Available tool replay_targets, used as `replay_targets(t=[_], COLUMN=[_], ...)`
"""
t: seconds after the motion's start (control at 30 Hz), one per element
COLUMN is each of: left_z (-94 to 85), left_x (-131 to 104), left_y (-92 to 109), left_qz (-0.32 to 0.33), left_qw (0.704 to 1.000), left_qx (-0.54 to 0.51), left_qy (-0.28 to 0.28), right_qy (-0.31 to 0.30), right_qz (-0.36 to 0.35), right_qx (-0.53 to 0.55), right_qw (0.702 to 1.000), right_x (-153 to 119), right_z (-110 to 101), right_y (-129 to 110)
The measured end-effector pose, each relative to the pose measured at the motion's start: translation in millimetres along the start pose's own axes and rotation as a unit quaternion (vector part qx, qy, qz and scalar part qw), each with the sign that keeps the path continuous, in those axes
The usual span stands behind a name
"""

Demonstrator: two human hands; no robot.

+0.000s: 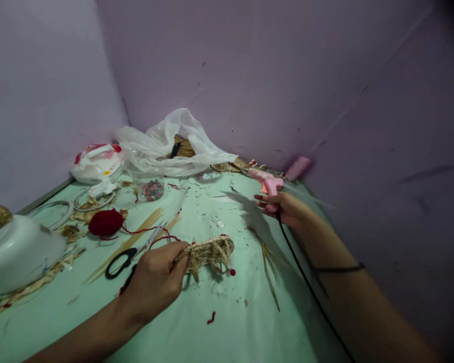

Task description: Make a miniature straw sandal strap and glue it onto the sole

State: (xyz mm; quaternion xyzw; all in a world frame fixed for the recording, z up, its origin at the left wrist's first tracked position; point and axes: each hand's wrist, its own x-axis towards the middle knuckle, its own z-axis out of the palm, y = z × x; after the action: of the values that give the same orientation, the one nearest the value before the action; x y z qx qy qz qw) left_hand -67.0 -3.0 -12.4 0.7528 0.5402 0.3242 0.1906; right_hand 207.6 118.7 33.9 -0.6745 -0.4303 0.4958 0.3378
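Observation:
My left hand [155, 275] pinches one end of a braided straw strip [211, 252] and holds it low over the green table. Loose fibres hang from the strip, and a small red bead [233, 273] shows at its far end. Farther off to the right, my right hand [283, 206] is wrapped around the handle of a pink glue gun [265, 180]. Its nozzle points left, toward the back of the table. A black cord [306, 280] runs from the handle down to the bottom edge. Beside my left hand lie scissors [136, 250] with black handles, partly hidden by it.
Left of the scissors sits a ball of red yarn [106, 223], its strand trailing right. A clear cup of beads [152, 190] stands behind. A white pot [18, 254] is at the left edge. White plastic [181, 126] covers straw at the back, against the wall.

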Motion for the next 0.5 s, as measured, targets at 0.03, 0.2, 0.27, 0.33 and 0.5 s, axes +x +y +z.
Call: replay_targets(t=[0.03,0.2,0.27,0.33,0.5], left_z=[-1.0,-2.6,-1.8,-1.0,-0.6], left_x=[1,7,9,10,12], left_y=[2,6,6,5,5], left_qz=[-0.023,-0.145,-0.168,-0.175,-0.187], left_qw=[1.000,0.987,0.983,0.981,0.976], left_qx=[-0.006,-0.052,-0.066,-0.074,-0.102], left_qy=[-0.010,-0.039,-0.041,-0.035,-0.035], right_qy=[-0.001,0.037,0.032,0.013,-0.047], right_qz=[-0.036,-0.206,-0.220,-0.234,-0.254], right_qx=[0.030,0.108,0.105,0.093,0.069], right_qw=[0.999,0.972,0.969,0.968,0.964], right_x=[-16,-92,-110,-118,-120], right_z=[1,9,13,17,23], right_y=[3,43,60,72,81])
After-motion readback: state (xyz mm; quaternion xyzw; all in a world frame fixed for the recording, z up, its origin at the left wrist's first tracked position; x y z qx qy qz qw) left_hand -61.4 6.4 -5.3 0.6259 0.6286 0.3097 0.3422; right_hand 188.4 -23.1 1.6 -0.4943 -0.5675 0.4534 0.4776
